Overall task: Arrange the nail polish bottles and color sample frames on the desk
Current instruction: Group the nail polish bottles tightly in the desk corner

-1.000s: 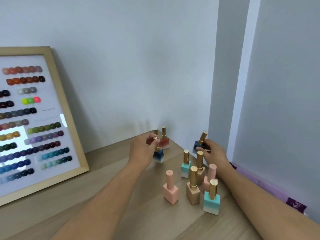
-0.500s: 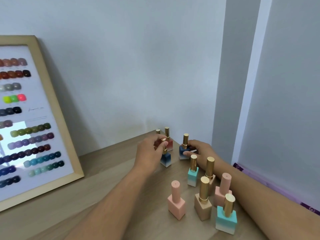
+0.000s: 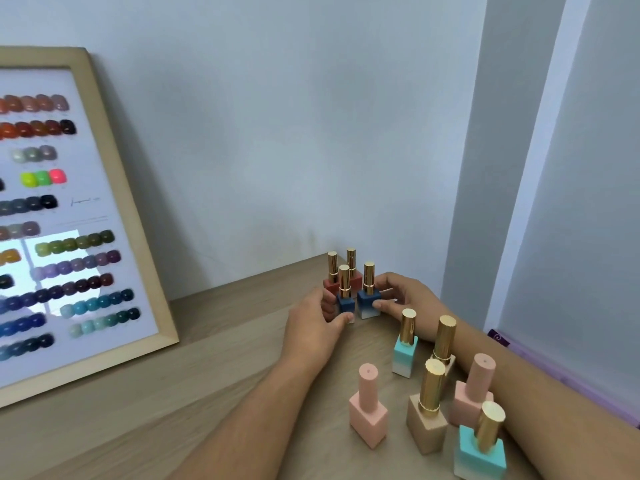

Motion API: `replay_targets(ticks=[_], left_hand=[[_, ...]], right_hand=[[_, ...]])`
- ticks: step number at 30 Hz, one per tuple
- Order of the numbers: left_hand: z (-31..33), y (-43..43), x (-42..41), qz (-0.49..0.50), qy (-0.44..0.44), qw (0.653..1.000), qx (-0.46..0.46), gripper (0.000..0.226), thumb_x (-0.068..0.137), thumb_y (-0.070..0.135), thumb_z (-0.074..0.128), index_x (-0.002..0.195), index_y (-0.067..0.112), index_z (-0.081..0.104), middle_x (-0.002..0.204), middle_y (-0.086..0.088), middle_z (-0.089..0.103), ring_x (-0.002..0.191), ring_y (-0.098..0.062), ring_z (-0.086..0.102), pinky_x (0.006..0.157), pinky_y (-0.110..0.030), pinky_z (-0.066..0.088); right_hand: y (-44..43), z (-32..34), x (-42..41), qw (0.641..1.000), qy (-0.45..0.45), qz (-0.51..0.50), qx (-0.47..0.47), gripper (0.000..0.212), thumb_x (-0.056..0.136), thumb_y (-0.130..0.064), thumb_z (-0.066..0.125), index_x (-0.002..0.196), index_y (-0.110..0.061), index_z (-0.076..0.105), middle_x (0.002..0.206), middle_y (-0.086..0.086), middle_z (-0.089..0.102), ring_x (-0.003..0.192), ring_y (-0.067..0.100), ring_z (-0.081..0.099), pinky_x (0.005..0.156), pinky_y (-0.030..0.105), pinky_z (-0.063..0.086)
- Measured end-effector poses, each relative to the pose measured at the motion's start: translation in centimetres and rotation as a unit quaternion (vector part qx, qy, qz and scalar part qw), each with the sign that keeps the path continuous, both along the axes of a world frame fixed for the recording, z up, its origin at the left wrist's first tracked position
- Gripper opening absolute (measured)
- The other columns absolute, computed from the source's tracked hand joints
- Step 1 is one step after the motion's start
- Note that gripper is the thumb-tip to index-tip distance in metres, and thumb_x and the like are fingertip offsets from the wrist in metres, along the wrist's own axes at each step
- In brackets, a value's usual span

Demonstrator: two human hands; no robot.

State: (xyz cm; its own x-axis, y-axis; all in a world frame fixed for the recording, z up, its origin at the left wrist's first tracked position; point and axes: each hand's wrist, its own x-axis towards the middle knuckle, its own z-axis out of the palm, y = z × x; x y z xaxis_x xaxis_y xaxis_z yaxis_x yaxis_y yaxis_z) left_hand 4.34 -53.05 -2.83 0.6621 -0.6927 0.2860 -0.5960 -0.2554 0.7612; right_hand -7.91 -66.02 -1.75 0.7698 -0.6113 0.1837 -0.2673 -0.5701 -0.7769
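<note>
Standing at frame centre, one blue bottle (image 3: 346, 303) is pinched at its square base by the left hand (image 3: 311, 329), the second blue bottle (image 3: 368, 300) by the right hand (image 3: 408, 299); both are judged light, slick, breakable.

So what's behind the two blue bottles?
Two red bottles with gold caps, standing near the wall. The blue bottles hide part of their bases.

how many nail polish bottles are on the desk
10: two red bottles by the wall, left blue bottle and right blue bottle before them; nearer, two teal bottles, two beige bottles, two pink bottles. More could be hidden.
</note>
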Motion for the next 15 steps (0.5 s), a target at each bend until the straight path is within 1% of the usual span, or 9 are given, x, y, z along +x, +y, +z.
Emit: replay_targets(ticks=[1,3,5,8,11,15], left_hand=[[-0.1,-0.2,0.1,-0.003,-0.004,1.000,0.000,0.026,0.075,0.027,0.076,0.095,0.021,0.061,0.078,0.010,0.060,0.075,-0.007,0.058,0.071,-0.023,0.051],[-0.2,-0.5,0.0,-0.002,-0.015,1.000,-0.005,0.026,0.075,0.030,0.075,0.096,0.022,0.062,0.076,0.013,0.060,0.073,-0.003,0.057,0.070,-0.021,0.050],[-0.3,-0.8,-0.3,0.006,-0.020,1.000,-0.009,0.029,0.072,0.038,0.075,0.092,0.027,0.057,0.076,0.015,0.058,0.072,-0.002,0.056,0.065,-0.018,0.048],[-0.2,-1.3,-0.6,0.024,-0.030,0.999,-0.007,0.031,0.071,0.045,0.073,0.089,0.031,0.052,0.077,0.015,0.057,0.073,-0.002,0.055,0.065,-0.021,0.049],[-0.1,-1.6,-0.6,0.040,-0.035,0.999,-0.004,0.023,0.076,0.041,0.070,0.087,0.030,0.053,0.075,0.013,0.058,0.074,-0.006,0.057,0.069,-0.028,0.052],[-0.2,-1.4,-0.4,0.036,-0.030,0.999,-0.014,0.015,0.080,0.032,0.068,0.087,0.031,0.054,0.075,0.014,0.058,0.072,-0.005,0.056,0.061,-0.019,0.044]], right_hand=[[-0.1,-0.1,0.0,1.000,-0.002,-0.002,-0.001,0.029,0.087,-0.011,0.060,0.115,-0.016,0.057,0.121,0.004,0.059,0.109,0.015,0.055,0.091,0.025,0.042],[-0.2,-0.2,0.1,1.000,-0.003,-0.005,-0.011,0.029,0.087,-0.011,0.060,0.115,-0.016,0.058,0.119,0.004,0.059,0.108,0.016,0.056,0.090,0.025,0.042],[-0.2,-0.2,0.2,1.000,0.000,-0.004,-0.020,0.028,0.087,-0.012,0.061,0.114,-0.018,0.059,0.117,0.003,0.060,0.107,0.015,0.056,0.088,0.024,0.041],[-0.3,-0.4,0.4,1.000,0.004,-0.007,-0.025,0.031,0.087,-0.013,0.060,0.117,-0.019,0.057,0.118,0.004,0.060,0.105,0.015,0.055,0.088,0.024,0.041],[-0.5,-0.6,0.4,0.999,0.005,-0.021,-0.028,0.034,0.088,-0.012,0.059,0.121,-0.017,0.056,0.122,0.005,0.058,0.106,0.015,0.054,0.087,0.022,0.040],[-0.7,-0.8,0.6,0.999,0.002,-0.035,-0.035,0.035,0.089,-0.011,0.057,0.123,-0.017,0.054,0.125,0.005,0.057,0.107,0.015,0.054,0.087,0.022,0.039]])
